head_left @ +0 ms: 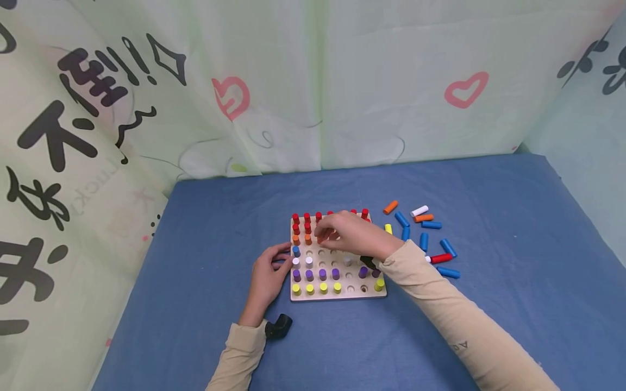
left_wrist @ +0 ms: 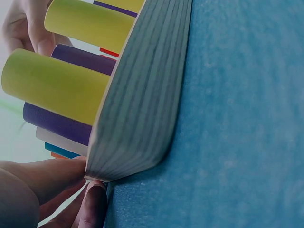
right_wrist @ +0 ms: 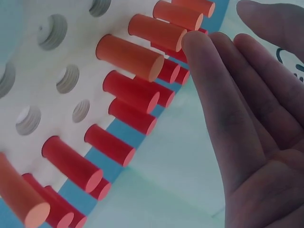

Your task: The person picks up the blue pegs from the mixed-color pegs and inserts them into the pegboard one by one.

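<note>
A light wooden pegboard [head_left: 357, 281] lies on the table with coloured pegs standing in rows. Over its upper rows reaches my right hand [head_left: 349, 231], hiding part of the board. In the right wrist view its fingers are straight, the thumb [right_wrist: 275, 19] stands apart, and the index fingertip overlaps the end of an upright orange peg [right_wrist: 152, 28]. My left hand [head_left: 268, 274] rests at the board's left edge. In the left wrist view its fingertips touch the near left corner of the board [left_wrist: 137, 95], beside yellow pegs [left_wrist: 54, 88] and purple pegs [left_wrist: 57, 121].
Right of the board, loose pegs lie scattered: several blue pegs [head_left: 424, 241], orange pegs [head_left: 390, 207], a white peg [head_left: 419, 210], a red peg [head_left: 442, 258] and a yellow peg [head_left: 388, 228]. A blue cloth [head_left: 220, 217] covers the table; a printed curtain [head_left: 342, 108] hangs behind.
</note>
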The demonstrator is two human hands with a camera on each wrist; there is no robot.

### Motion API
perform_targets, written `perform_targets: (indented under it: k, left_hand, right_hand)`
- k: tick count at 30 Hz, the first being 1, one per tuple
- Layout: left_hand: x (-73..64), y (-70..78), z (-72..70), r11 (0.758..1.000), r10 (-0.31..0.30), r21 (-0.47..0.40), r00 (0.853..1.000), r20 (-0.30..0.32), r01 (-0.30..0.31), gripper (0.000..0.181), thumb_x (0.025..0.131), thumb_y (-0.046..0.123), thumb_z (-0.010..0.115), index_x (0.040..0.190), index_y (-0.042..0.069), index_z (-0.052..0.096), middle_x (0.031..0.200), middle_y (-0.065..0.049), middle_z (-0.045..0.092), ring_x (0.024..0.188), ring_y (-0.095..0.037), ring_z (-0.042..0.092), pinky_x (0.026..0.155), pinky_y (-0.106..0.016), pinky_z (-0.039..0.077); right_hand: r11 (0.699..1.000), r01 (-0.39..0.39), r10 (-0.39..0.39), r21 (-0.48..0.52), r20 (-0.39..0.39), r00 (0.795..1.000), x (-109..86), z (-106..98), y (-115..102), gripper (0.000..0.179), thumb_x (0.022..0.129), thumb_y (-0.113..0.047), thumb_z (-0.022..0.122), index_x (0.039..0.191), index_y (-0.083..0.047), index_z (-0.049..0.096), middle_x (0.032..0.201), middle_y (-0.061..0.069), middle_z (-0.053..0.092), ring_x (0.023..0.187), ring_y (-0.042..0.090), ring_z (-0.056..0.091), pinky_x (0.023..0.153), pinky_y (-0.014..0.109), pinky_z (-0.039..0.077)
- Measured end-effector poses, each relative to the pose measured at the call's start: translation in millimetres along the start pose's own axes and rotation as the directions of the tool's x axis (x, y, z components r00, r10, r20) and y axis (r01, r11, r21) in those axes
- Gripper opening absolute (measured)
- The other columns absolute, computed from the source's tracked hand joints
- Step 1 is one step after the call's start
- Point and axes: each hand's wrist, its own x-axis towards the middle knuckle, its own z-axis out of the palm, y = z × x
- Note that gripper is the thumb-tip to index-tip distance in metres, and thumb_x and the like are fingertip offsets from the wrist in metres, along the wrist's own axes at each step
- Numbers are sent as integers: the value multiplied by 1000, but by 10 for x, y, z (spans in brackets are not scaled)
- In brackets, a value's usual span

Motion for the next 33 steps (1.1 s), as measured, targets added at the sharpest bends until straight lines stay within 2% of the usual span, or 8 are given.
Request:
perform_targets:
  k: [6, 17, 24, 29, 33]
  left_hand:
    - [-6, 7, 0, 1000, -12, -5, 1000, 3, 12, 36, 95, 14, 67, 131, 11, 64, 123, -7, 65, 103, -20, 63, 89, -39, 56]
    - [11, 9, 13, 1000, 2, -1, 1000, -1, -2, 36, 95, 14, 67, 131, 10, 64, 123, -8, 65, 103, -20, 64, 88, -38, 56]
    - [10, 18, 17, 1000, -9, -2, 1000, 1, 9, 36, 95, 14, 67, 130, 10, 64, 123, -8, 65, 103, -21, 63, 89, -39, 56]
    - [17, 18, 16, 1000, -4, 2, 1000, -5, 4, 36, 95, 14, 67, 131, 10, 64, 123, -9, 65, 103, -21, 63, 89, -39, 56]
    - [20, 19, 9, 1000, 9, 1, 1000, -8, -9, 35, 96, 12, 66, 130, 9, 64, 124, -10, 65, 103, -21, 63, 89, -38, 56]
  right_hand:
    - [1000, -10, 10, -10, -14, 1000, -70, -30, 31, 20, 91, -11, 72, 110, -4, 73, 103, 7, 73, 91, 15, 70, 82, 29, 58]
    - [999, -26, 27, 23, -47, 999, -194, -79, 105, 20, 90, -9, 72, 110, -6, 72, 100, 2, 71, 90, 15, 70, 79, 29, 58]
    - [998, -49, 51, 45, -50, 997, -233, -93, 148, 21, 91, -9, 71, 111, -4, 71, 104, 8, 72, 93, 18, 71, 81, 30, 59]
    - [997, -70, 72, 33, -68, 995, -270, -114, 197, 19, 90, -12, 73, 109, -6, 72, 98, 1, 72, 84, 13, 69, 75, 29, 58]
    - [996, -71, 76, 60, -93, 993, -313, -131, 231, 20, 89, -10, 74, 108, -5, 72, 97, 1, 71, 84, 13, 67, 74, 29, 58]
